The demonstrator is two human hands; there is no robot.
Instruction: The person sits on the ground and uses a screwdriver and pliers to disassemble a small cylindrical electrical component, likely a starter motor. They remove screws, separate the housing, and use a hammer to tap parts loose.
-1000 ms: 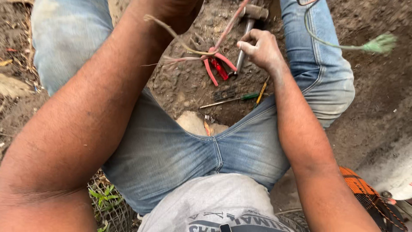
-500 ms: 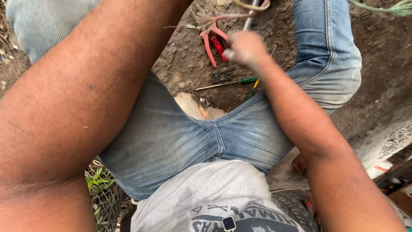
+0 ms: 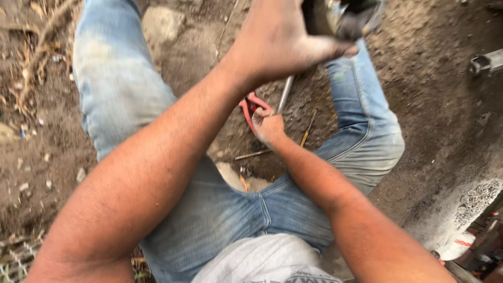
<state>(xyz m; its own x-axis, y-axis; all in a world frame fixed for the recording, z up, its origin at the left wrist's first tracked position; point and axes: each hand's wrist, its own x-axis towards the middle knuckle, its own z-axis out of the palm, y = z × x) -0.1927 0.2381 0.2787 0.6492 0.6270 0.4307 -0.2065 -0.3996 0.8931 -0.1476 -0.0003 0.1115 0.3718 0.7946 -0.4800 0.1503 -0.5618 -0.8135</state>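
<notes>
I sit on bare soil in blue jeans (image 3: 120, 94). My left hand (image 3: 277, 42) is raised near the top of the view, its fingers closed on a dark, blurred object (image 3: 343, 18). Down between my legs, my right hand (image 3: 268, 128) is closed around the lower end of a thin metal rod (image 3: 284, 94) that slants up toward the left hand. Red-handled pliers (image 3: 250, 106) lie on the dirt right beside the right hand. A yellow-handled screwdriver (image 3: 307, 133) lies just to its right, and a thin stick (image 3: 251, 155) lies below it.
A pale stone (image 3: 162, 23) sits by my left knee and another stone (image 3: 230, 175) between my thighs. Wire mesh (image 3: 15, 257) shows at the bottom left. A metal pipe end (image 3: 484, 63) and a rough concrete slab (image 3: 461, 209) are at the right.
My left hand has come up into view gripping the dark object. My right hand has dropped lower, next to the red pliers, and the view has swung left.
</notes>
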